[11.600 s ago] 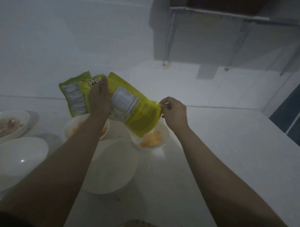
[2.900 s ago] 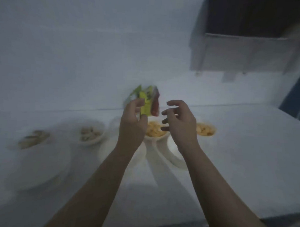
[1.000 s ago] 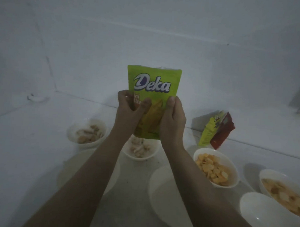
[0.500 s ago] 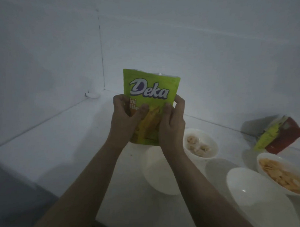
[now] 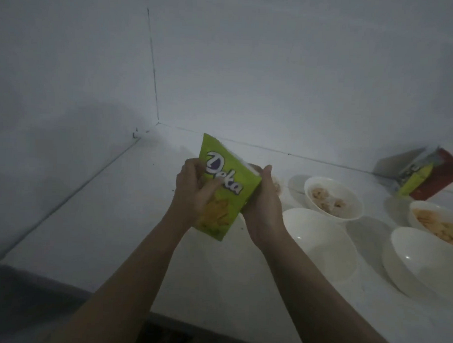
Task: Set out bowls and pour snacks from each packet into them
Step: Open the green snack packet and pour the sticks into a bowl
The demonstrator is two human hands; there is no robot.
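I hold a green Deka snack packet point(image 5: 226, 194) above the white counter, tilted with its top leaning left. My left hand point(image 5: 194, 193) grips its left side, thumb across the front. My right hand point(image 5: 264, 206) grips its right edge from behind. To the right stand two empty white bowls point(image 5: 323, 241) point(image 5: 422, 263), a bowl of pale brown snacks point(image 5: 333, 198) and a bowl of orange snacks point(image 5: 439, 222). Another bowl is mostly hidden behind my right hand.
Yellow-green and red packets point(image 5: 425, 178) lean against the back wall at far right. The white counter point(image 5: 110, 218) meets walls at the back and left, forming a corner. Its front edge drops off at lower left.
The packet has dropped lower and tilted from upright to leaning left. The view swung further left, so the bowls and spare packets now sit at the right.
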